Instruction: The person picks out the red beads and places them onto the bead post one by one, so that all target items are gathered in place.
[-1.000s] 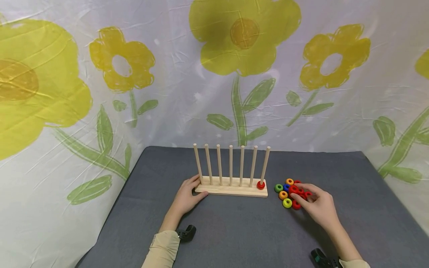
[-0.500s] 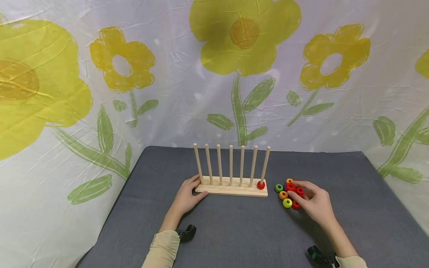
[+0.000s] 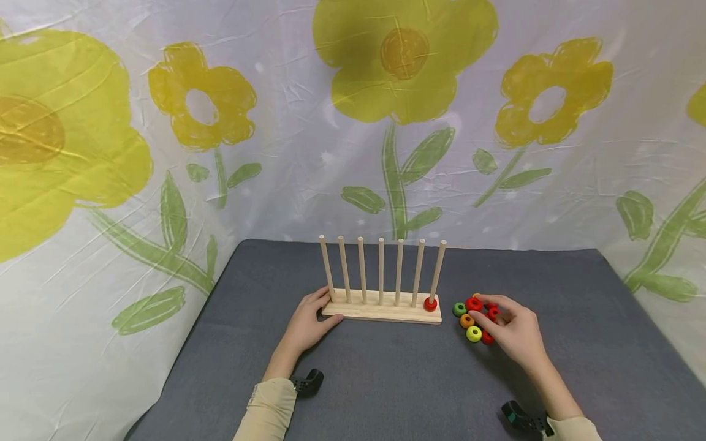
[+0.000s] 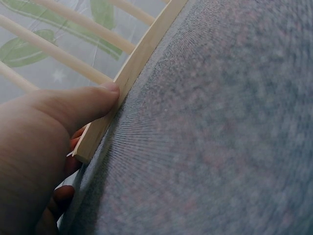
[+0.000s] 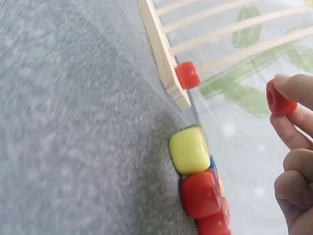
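A wooden peg stand [image 3: 380,313] with a row of upright pegs stands on the table. One red bead [image 3: 430,304] sits at the foot of its rightmost peg. My left hand [image 3: 304,321] grips the stand's left end, thumb on the front edge of the base and fingers behind it. Between thumb and fingers, my right hand [image 3: 518,335] pinches another red bead [image 5: 278,100], raised over the loose beads. Below and around that hand lie a yellow bead [image 3: 474,334], an orange bead [image 3: 467,321], a green bead [image 3: 459,309] and several red ones, partly hidden by the fingers.
A dark grey cloth covers the table [image 3: 397,380]. Behind it hangs a pale curtain [image 3: 287,184] printed with yellow flowers. Black bands [image 3: 309,383] are worn on both wrists.
My right hand has shifted slightly to the left and up, carrying the red bead off the pile toward the stand. The left hand and the stand have stayed in place.
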A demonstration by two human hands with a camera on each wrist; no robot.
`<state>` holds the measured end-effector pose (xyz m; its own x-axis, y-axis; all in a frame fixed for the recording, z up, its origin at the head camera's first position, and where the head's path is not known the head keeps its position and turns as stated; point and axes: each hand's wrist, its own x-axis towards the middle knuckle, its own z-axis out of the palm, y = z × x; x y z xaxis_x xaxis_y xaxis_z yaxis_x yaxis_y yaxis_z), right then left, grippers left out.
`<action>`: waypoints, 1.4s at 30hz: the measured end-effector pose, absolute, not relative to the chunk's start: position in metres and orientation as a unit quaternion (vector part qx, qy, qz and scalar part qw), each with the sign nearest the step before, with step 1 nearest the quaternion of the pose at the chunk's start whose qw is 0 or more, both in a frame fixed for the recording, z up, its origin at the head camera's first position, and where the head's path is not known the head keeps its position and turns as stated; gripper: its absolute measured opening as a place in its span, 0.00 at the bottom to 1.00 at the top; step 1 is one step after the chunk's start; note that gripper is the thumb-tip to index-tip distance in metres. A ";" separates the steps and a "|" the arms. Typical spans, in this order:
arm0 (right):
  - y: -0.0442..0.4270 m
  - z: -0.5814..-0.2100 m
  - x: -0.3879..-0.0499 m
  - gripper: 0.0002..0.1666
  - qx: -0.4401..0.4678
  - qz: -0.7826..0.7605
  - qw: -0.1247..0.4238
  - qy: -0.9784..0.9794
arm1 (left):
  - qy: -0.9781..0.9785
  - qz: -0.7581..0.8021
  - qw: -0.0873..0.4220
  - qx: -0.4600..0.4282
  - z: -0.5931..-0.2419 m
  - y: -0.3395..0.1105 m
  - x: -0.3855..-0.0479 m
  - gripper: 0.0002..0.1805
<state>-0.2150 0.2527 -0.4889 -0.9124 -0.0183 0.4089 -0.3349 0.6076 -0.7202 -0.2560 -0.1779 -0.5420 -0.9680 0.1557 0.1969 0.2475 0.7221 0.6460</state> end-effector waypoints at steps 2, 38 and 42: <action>0.250 -0.487 -0.216 0.20 0.100 0.433 0.183 -0.877 | -0.926 -0.357 0.064 -0.108 -0.542 -0.178 -0.256 0.39; 0.224 -0.464 -0.225 0.23 0.107 0.478 0.213 -0.845 | -0.923 -0.362 0.060 -0.116 -0.541 -0.177 -0.257 0.38; 0.223 -0.465 -0.225 0.23 0.103 0.477 0.214 -0.846 | -0.925 -0.358 0.055 -0.112 -0.542 -0.178 -0.255 0.39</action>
<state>-0.2250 0.2234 -0.4647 -0.8871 0.0303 0.4605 -0.3784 0.5236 -0.7633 -0.2546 -0.1781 -0.5419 -0.9689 0.1683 0.1817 0.2467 0.7185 0.6503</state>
